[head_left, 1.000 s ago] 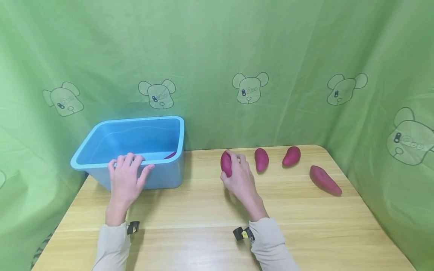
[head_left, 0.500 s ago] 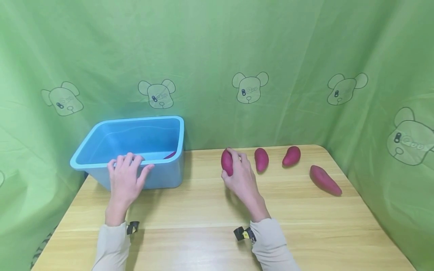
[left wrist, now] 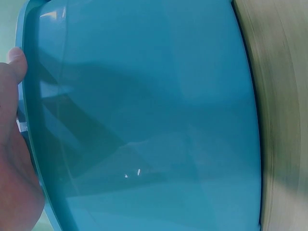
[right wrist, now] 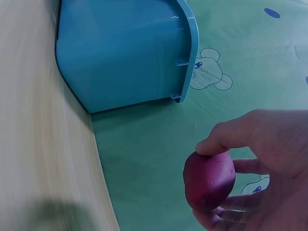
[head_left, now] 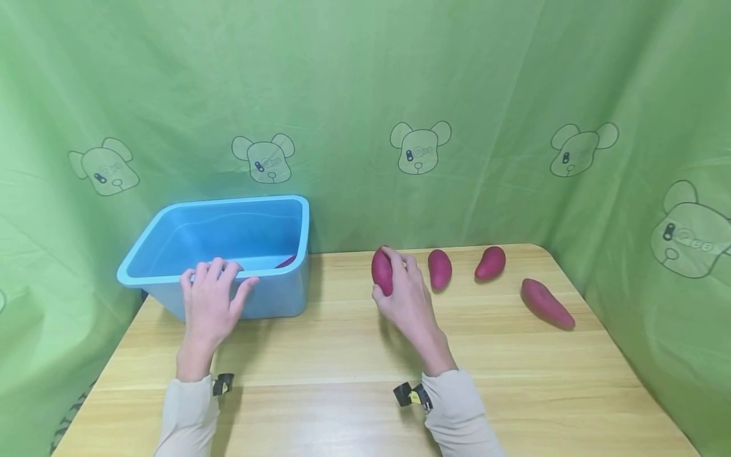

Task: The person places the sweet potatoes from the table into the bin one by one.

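My right hand grips a purple-red sweet potato near the back of the table, thumb on one side and fingers on the other. The right wrist view shows this sweet potato apart from the tabletop. At the left, my left hand holds the near rim of a blue plastic bin, its fingers hooked over the edge and its thumb at the rim. Inside the bin, part of another sweet potato shows; the near wall hides the rest.
Right of my right hand lie three more sweet potatoes: one close by, one farther right, and a longer one near the right edge. A green curtain with bear prints hangs behind and beside the wooden table.
My right hand has lifted the sweet potato slightly, and it sits a little higher in the head view. My left hand stays on the bin's rim.
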The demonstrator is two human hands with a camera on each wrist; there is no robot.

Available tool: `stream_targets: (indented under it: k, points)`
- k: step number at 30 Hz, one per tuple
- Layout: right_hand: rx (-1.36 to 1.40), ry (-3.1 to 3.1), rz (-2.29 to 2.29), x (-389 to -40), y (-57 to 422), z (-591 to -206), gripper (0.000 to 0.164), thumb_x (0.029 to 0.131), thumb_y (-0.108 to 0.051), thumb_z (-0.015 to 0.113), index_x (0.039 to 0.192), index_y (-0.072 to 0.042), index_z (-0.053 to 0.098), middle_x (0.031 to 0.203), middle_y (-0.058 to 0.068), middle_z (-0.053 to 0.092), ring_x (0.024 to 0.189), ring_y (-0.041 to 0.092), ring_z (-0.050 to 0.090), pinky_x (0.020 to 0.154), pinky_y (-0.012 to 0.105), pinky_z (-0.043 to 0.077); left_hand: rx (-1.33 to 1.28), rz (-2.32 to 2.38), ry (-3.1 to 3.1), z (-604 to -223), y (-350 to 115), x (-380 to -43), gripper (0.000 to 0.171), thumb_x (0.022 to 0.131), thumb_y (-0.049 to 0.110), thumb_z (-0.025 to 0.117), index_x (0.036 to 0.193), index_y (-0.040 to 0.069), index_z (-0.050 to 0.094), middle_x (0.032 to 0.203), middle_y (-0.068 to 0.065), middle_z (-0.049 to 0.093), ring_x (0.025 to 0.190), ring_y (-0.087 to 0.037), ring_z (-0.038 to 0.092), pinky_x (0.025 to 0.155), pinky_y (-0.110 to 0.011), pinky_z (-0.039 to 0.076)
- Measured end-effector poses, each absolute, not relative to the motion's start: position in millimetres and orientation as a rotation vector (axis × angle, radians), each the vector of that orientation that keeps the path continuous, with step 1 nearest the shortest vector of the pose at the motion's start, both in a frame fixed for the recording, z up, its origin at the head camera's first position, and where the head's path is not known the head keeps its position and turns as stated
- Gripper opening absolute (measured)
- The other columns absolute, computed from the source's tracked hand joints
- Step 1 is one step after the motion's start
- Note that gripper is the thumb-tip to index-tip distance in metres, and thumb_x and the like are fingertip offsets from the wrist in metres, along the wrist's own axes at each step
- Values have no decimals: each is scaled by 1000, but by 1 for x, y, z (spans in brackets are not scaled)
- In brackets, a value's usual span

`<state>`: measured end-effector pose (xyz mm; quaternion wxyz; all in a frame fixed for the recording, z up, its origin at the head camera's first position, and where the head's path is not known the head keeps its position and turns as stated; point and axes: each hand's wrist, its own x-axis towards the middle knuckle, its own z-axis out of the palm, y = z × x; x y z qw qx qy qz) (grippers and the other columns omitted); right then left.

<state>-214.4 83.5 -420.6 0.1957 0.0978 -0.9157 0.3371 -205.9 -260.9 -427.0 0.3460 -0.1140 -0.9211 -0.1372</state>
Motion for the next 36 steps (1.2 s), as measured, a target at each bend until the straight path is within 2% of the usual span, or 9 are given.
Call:
stream_targets:
  k: [21,36]
  points:
    - [316,-2505,964,-209,80,-405,71,76,-14,72,140,-23,43,126,12,49,101,28,57,73,44,53,-291,-362,-2379,-426,-263,-204,37,89,49,58,96,13,59,101,-9,56,97,-33,44,90,-56,23]
    - [347,-2469,1013,-203,75,-404,70,76,-14,71,140,-23,43,129,8,47,106,27,55,76,45,52,-307,-344,-2376,-428,-262,-206,37,89,50,58,95,13,59,98,-8,55,95,-32,44,90,-56,23]
